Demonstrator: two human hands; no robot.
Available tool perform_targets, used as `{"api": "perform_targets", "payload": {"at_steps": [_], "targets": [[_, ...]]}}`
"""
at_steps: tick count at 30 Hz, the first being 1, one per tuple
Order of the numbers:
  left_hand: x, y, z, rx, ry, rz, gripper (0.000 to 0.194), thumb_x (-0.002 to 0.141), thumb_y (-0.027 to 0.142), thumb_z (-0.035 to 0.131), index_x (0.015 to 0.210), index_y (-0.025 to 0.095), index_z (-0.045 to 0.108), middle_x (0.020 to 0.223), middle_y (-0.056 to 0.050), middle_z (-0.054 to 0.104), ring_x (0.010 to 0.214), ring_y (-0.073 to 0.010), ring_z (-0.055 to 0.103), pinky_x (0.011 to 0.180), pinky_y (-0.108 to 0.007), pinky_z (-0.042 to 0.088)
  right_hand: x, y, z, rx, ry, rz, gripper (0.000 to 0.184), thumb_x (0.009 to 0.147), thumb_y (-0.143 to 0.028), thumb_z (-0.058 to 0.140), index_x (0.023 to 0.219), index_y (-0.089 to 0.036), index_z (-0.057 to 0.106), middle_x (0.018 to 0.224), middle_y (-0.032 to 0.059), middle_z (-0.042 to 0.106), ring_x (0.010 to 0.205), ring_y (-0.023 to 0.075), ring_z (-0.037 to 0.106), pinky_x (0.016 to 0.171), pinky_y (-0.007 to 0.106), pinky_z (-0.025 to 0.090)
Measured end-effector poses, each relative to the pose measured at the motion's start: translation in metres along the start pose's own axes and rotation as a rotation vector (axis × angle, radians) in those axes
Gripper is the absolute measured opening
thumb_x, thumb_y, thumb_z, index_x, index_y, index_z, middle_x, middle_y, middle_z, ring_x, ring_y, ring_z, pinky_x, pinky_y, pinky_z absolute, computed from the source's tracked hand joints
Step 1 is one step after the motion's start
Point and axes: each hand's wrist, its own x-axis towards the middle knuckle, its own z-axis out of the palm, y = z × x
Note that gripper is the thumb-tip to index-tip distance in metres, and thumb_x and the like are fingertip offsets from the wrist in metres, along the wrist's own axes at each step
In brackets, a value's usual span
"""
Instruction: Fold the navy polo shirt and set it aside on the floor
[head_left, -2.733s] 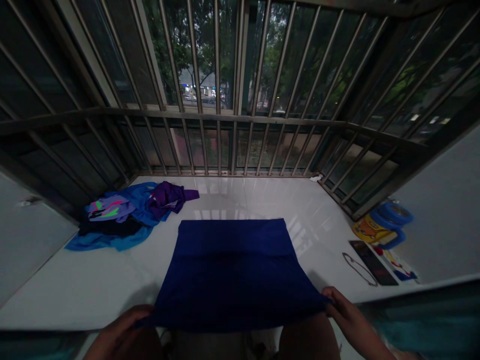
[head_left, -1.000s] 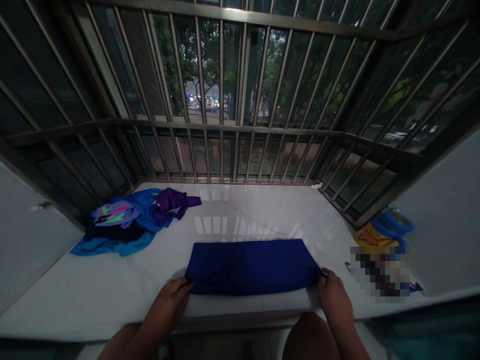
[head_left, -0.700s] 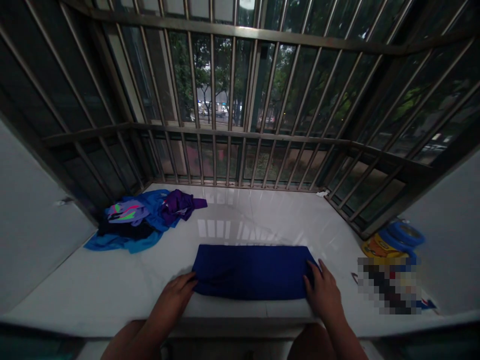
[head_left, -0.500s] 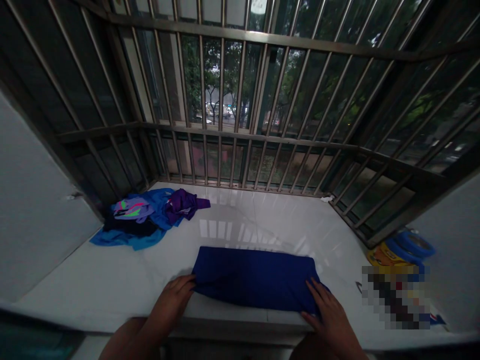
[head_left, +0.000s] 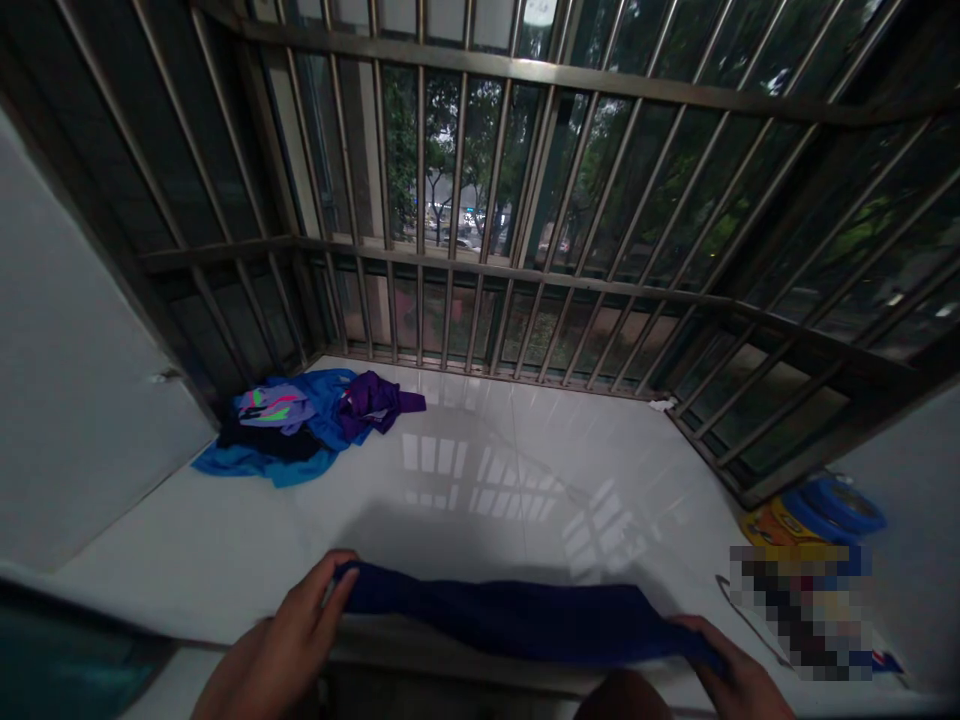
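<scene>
Watching through the head camera, I have the navy cloth gathered into a long, narrow band low in the frame, lying along the near edge of the white tiled ledge. I judge it soft, light and thin: it sags between the two hands and has no stiffness of its own, so it will slump wherever it goes unsupported. The smooth, glossy tile probably gives it little grip. The sound places to hold it are the two ends of the band, with a good pinch of fabric at each, keeping it slightly taut.

My left hand sits at the lower left, reaching in from the bottom edge, with the fingers curled and pinching the cloth's left end. My right hand is at the lower right, partly cut off by the frame, its fingers closed over the right end. Both forearms are low and well apart.

Upper left on the ledge lies a heap of clothes, topped by a purple garment. To the right are a blue tape roll and a yellow printed packet, beside a blurred patch.
</scene>
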Motion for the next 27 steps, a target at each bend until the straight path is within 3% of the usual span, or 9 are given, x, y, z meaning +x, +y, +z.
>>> {"api": "perform_targets", "payload": {"at_steps": [4,6,9,12,15,18,22,27], "targets": [[0.067,0.019,0.024,-0.199,-0.048,-0.118,0.040,0.108,0.062,0.046,0.112,0.027,0.068,0.094,-0.002,0.079,0.090,-0.0249,0.076,0.086,-0.035,0.060,0.058,-0.041,-0.025,0.061,-0.045,0.222,0.051,0.090,-0.072,0.061,0.106,-0.029,0.082,0.099,0.0054,0.086,0.102,0.0366,0.081,0.095,0.045,0.064],[0.098,0.014,0.046,-0.219,-0.064,-0.150,0.040,0.106,0.062,0.047,0.108,0.026,0.066,0.090,-0.002,0.077,0.088,-0.0254,0.075,0.084,-0.036,0.057,0.089,-0.053,-0.023,0.009,0.015,0.348,0.063,0.091,-0.078,0.054,0.112,-0.025,0.080,0.106,0.0093,0.086,0.108,0.0371,0.080,0.100,0.046,0.062],[0.127,-0.008,0.076,-0.179,-0.090,-0.198,0.032,0.097,0.056,0.060,0.102,0.025,0.064,0.073,0.001,0.071,0.073,-0.0247,0.071,0.074,-0.036,0.052,0.122,-0.059,-0.006,-0.153,0.075,0.500,0.073,0.091,-0.075,0.052,0.119,-0.013,0.077,0.122,0.0232,0.082,0.121,0.0417,0.076,0.109,0.050,0.056],[0.131,-0.032,0.094,-0.173,-0.090,-0.237,0.034,0.092,0.057,0.064,0.102,0.025,0.061,0.066,0.003,0.068,0.064,-0.0229,0.069,0.068,-0.034,0.049,0.129,-0.055,0.020,-0.226,0.048,0.575,0.077,0.085,-0.070,0.063,0.120,-0.002,0.074,0.118,0.0350,0.079,0.116,0.0486,0.077,0.106,0.057,0.056],[0.124,-0.047,0.100,-0.201,-0.086,-0.230,0.042,0.094,0.063,0.056,0.111,0.026,0.060,0.072,0.004,0.072,0.066,-0.0218,0.071,0.070,-0.034,0.051,0.116,-0.051,0.044,-0.271,0.044,0.634,0.076,0.087,-0.068,0.064,0.126,-0.004,0.071,0.120,0.0342,0.078,0.114,0.0457,0.079,0.101,0.054,0.059],[0.119,-0.053,0.103,-0.198,-0.091,-0.206,0.043,0.094,0.066,0.055,0.110,0.027,0.061,0.075,0.004,0.072,0.071,-0.0215,0.072,0.073,-0.033,0.051,0.104,-0.053,0.057,-0.359,0.002,0.670,0.058,0.099,-0.062,0.055,0.117,-0.010,0.075,0.116,0.0298,0.080,0.116,0.0408,0.079,0.101,0.050,0.059],[0.121,-0.053,0.105,-0.151,-0.095,-0.211,0.033,0.094,0.058,0.058,0.104,0.027,0.062,0.074,0.005,0.069,0.070,-0.0202,0.069,0.071,-0.031,0.048,0.109,-0.066,0.058,-0.418,-0.076,0.671,0.046,0.106,-0.045,0.050,0.103,-0.008,0.079,0.113,0.0305,0.080,0.120,0.0389,0.078,0.104,0.045,0.058],[0.124,-0.047,0.107,-0.073,-0.102,-0.230,0.014,0.090,0.038,0.071,0.096,0.027,0.065,0.074,0.006,0.068,0.070,-0.0181,0.067,0.069,-0.028,0.043,0.128,-0.099,0.047,-0.471,-0.010,0.693,0.056,0.112,-0.035,0.034,0.133,0.008,0.064,0.124,0.0388,0.074,0.119,0.0398,0.078,0.099,0.045,0.058]]}}
